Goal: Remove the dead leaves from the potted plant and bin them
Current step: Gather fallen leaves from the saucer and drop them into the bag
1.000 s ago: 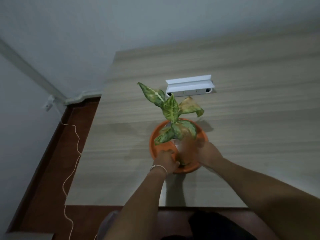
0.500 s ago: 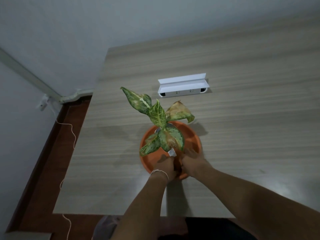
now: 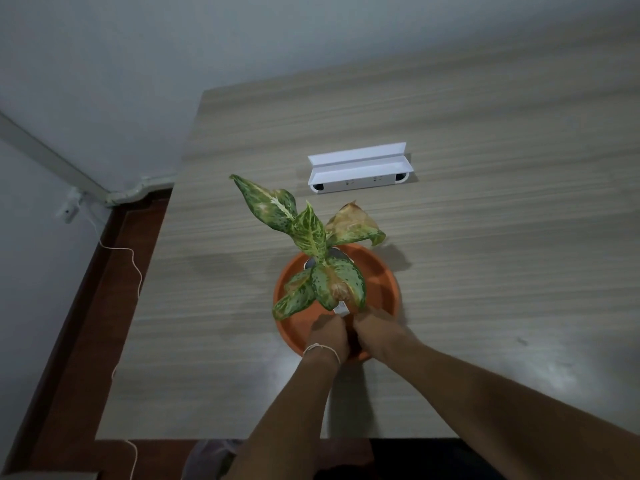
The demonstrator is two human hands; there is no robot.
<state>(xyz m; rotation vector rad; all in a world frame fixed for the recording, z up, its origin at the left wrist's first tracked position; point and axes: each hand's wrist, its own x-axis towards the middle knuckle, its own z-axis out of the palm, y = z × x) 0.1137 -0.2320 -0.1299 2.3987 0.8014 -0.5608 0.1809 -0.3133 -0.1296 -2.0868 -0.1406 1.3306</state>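
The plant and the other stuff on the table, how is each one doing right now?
Potted plant: upright in its pot, mostly green speckled leaves.
Dead leaf: brown, curled, attached on the far right side.
Browning leaf: partly brown, drooping toward the hands.
Orange saucer: flat on the table, under the pot.
Left hand: closed at the plant's base.
Right hand: closed at the plant's base.
White socket box: lid flipped open.

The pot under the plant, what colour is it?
Orange. The round pot shows best in the head view, the only one.
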